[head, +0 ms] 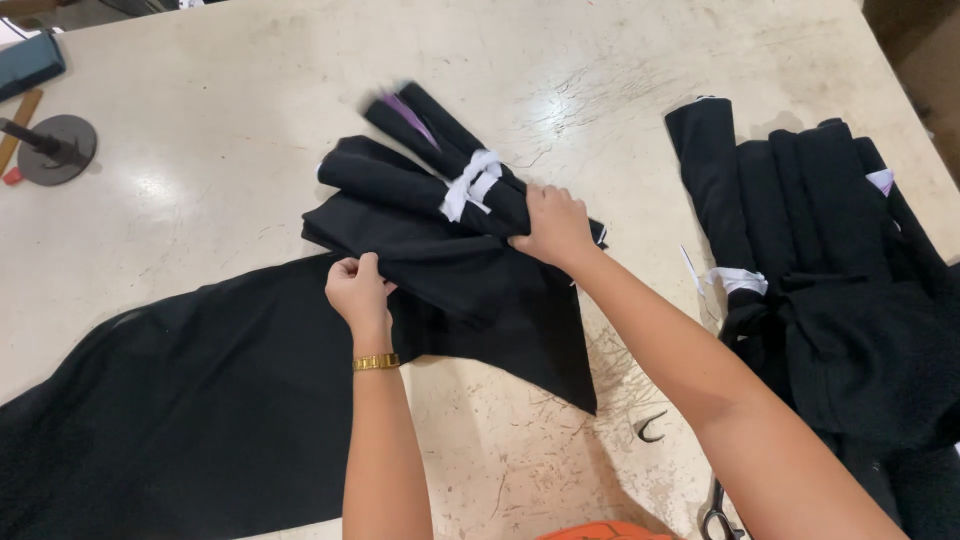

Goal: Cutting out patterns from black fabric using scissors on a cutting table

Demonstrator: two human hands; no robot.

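A bundle of rolled black cloth (pixel 420 195), tied with a white strip (pixel 470 185), lies in the middle of a pale stone table (pixel 220 130). My right hand (pixel 552 225) presses on its right end, just beside the white tie. My left hand (pixel 357 290), with a gold watch on the wrist, pinches the lower edge of the folded black cloth. A large flat sheet of black cloth (pixel 190 400) spreads from under the bundle toward the lower left.
A second pile of rolled black cloth (pixel 830 260) with white ties lies at the right. Scissors (pixel 718 515) lie near the bottom edge. A round black stand (pixel 55 148) and a dark case (pixel 28 62) stand at the far left.
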